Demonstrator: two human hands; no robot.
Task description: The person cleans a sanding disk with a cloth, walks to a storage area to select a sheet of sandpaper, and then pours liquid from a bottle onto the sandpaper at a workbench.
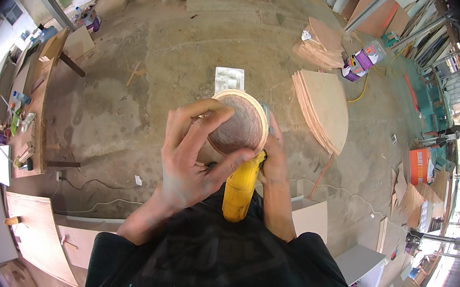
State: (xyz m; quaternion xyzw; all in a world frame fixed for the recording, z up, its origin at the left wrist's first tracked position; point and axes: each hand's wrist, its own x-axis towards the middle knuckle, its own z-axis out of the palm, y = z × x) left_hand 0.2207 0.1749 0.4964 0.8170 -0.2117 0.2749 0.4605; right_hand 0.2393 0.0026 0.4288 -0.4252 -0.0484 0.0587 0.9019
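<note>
Yellow handheld power tool (238, 194), scuffed dark in spots, was held up mid-view, grip end pointing back toward the wearer. Round disc (239, 126) sat at its head end, face up to camera: grey-brown, fuzzy-looking, with a pale cream rim (265, 124). Couldn't tell if disc was fully seated.

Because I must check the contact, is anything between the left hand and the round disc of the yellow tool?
Nothing visible: the left hand appears to rest its fingertips and thumb directly on the round disc.
</note>
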